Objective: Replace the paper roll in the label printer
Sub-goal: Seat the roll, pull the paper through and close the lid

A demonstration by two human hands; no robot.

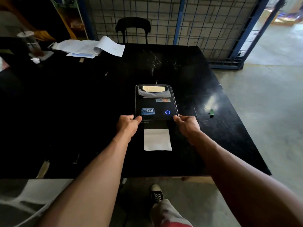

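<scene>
A black label printer [155, 104] sits in the middle of the black table [82, 112], with a lit blue ring button at its near right and a clear window at its far end showing paper inside. A white strip of label paper [157, 139] sticks out of its front slot toward me. My left hand [128, 126] grips the near left corner of the printer's lid. At the near right corner my right hand [186, 126] holds the lid the same way, thumb on top.
Loose white papers [91, 47] lie at the table's far left beside a plastic drink cup [33, 45]. A small green object [211, 112] rests near the right edge. A black chair [132, 28] stands behind the table against a wire fence. A white chair [32, 194] is at near left.
</scene>
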